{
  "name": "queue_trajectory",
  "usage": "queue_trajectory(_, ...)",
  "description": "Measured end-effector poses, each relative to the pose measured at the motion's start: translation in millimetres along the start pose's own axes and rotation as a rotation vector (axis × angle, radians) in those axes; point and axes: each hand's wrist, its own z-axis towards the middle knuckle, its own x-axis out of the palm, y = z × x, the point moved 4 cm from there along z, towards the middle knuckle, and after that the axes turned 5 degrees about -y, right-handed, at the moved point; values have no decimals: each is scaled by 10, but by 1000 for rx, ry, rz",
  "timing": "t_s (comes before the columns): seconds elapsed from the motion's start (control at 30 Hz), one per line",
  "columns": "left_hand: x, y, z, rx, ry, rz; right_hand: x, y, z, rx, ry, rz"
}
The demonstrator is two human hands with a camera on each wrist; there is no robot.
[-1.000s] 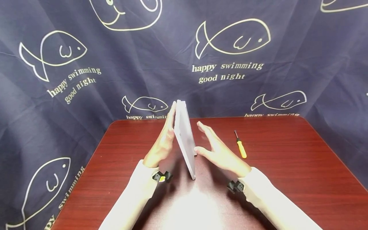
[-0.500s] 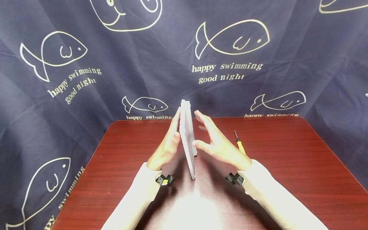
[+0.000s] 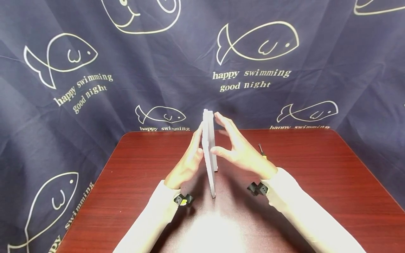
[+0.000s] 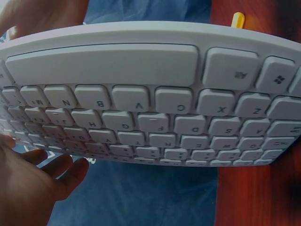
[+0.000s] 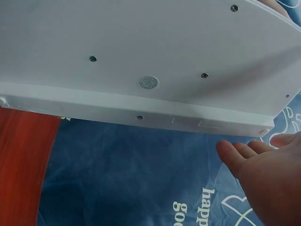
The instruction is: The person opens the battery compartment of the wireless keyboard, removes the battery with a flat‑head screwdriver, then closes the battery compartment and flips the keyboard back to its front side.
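A white keyboard (image 3: pixel 207 140) stands nearly upright on one short end on the table, edge toward me. Its keys (image 4: pixel 136 125) face my left hand (image 3: pixel 187 161), which lies along that side with straight fingers. Facing my right hand (image 3: pixel 242 149) is the plain underside (image 5: pixel 155 52), with several screws and a raised bar. In the head view, the right thumb overlaps the keyboard's side while the straight fingers reach beside its top. The right wrist view shows the right fingertips close by the raised bar.
A screwdriver (image 3: pixel 261 150) with a yellow handle lies on the red-brown table (image 3: pixel 316 175), partly hidden behind the right hand. A dark blue curtain (image 3: pixel 190 70) with fish drawings hangs behind and at the sides.
The keyboard, leaning left at first, has swung rightward to nearly upright. My left hand has moved right along with it; the right fingers have risen toward its top, and the right forearm now covers more of the screwdriver.
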Motion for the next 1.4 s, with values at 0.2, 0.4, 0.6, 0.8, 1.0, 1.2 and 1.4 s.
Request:
queue_trajectory(0.2, 44, 258, -65, -74, 9, 42, -71, 267, 64, -14, -2, -10)
queue_trajectory(0.4, 98, 438, -99, -88, 28, 89, -103, 384, 98, 0, 12, -10)
queue_trajectory(0.6, 173, 466, -137, -93, 82, 108, -164, 402, 73, -12, 9, -15)
queue_trajectory(0.8, 264, 564, -216, -156, 150, 134, -248, 435, 44, -54, 10, -34)
queue_trajectory(1.0, 350, 681, -287, -214, 195, 180, -330, 458, 8, -64, 8, -83)
queue_trajectory(1.2, 447, 814, -402, -308, 288, 248, -456, 452, -91, -8, 16, -157)
queue_trajectory(1.4, 513, 954, -527, -455, 369, 317, -626, 206, -242, 21, 20, -196)
